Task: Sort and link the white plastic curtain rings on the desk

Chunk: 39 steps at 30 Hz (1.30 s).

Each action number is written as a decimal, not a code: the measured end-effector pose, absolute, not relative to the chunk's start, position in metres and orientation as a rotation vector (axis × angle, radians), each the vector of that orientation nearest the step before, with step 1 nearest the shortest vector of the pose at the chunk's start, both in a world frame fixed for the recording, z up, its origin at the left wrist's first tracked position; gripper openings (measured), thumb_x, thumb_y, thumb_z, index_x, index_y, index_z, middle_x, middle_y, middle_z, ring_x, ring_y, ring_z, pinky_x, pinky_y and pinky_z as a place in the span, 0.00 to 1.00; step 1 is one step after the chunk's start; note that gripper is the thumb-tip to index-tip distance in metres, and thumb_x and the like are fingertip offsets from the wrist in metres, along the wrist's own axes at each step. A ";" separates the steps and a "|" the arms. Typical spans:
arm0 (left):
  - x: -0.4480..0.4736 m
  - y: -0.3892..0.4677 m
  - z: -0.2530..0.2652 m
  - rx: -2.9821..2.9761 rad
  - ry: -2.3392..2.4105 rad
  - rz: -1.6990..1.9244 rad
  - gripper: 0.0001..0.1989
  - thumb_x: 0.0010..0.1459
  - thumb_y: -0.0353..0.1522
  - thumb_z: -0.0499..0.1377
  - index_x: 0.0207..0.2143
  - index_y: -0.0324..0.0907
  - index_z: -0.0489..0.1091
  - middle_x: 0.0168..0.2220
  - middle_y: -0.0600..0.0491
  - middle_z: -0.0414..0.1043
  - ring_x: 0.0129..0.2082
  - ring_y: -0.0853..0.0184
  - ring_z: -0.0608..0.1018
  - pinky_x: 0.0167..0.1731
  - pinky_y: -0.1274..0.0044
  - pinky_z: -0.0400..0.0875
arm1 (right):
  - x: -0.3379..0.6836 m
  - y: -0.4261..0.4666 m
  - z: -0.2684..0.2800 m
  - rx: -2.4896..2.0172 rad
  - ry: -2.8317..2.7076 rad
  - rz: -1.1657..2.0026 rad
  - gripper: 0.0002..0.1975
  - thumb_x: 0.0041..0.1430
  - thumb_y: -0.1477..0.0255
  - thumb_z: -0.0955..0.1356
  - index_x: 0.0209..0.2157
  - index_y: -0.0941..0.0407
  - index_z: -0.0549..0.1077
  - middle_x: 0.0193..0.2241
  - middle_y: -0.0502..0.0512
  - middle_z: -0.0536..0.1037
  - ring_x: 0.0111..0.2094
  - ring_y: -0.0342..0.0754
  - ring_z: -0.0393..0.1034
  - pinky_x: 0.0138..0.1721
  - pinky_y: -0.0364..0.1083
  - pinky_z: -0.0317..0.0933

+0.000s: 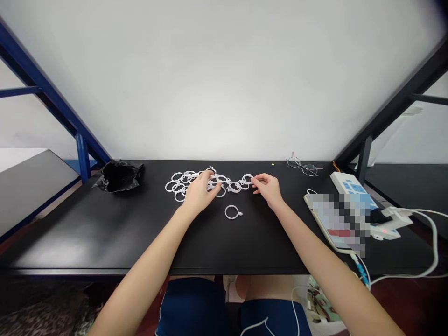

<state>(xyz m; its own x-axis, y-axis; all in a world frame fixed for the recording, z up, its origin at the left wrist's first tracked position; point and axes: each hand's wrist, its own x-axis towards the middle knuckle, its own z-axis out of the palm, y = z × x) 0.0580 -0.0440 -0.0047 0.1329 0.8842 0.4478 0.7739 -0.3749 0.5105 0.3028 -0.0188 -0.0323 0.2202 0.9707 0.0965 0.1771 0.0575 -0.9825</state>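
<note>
A heap of white plastic curtain rings (191,175), each with a small eyelet, lies on the black tabletop. My left hand (200,192) rests over the heap with its thumb and fingers apart, hiding some of the rings. At the right end of the heap, my right hand (268,187) pinches the edge of a white curtain ring (248,175) between thumb and fingers. Several other rings lie against that one, reaching back towards the heap. Nearer to me, between both hands, a single curtain ring (240,213) lies apart from the others.
A crumpled black plastic bag (121,178) stands open at the left. Eyeglasses (310,169) lie at the back right. Along the right side are a phone (329,224), a white power strip (350,184) and looping white cables (435,242). A pale wall (224,84) rises behind the table.
</note>
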 end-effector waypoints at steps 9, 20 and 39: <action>0.060 -0.050 -0.001 2.329 1.524 0.923 0.19 0.63 0.46 0.51 0.50 0.45 0.61 0.43 0.50 0.74 0.29 0.66 0.76 0.29 0.74 0.68 | 0.303 -0.018 -0.038 -1.372 -1.278 0.783 0.12 0.46 0.64 0.72 0.28 0.58 0.72 0.19 0.49 0.71 0.20 0.41 0.66 0.15 0.39 0.65; 0.076 -0.065 -0.004 2.480 1.209 0.885 0.17 0.65 0.39 0.49 0.54 0.44 0.59 0.49 0.47 0.71 0.41 0.63 0.76 0.37 0.71 0.71 | 0.264 -0.052 -0.004 -1.038 -1.452 1.314 0.22 0.43 0.60 0.75 0.39 0.58 0.75 0.25 0.50 0.73 0.21 0.40 0.66 0.17 0.40 0.65; 0.080 -0.060 -0.010 2.250 1.016 1.005 0.16 0.63 0.36 0.53 0.52 0.43 0.67 0.47 0.47 0.72 0.44 0.63 0.74 0.44 0.71 0.72 | 0.270 -0.048 -0.007 -1.017 -1.425 1.233 0.16 0.39 0.63 0.78 0.28 0.58 0.79 0.24 0.53 0.76 0.25 0.45 0.72 0.19 0.42 0.67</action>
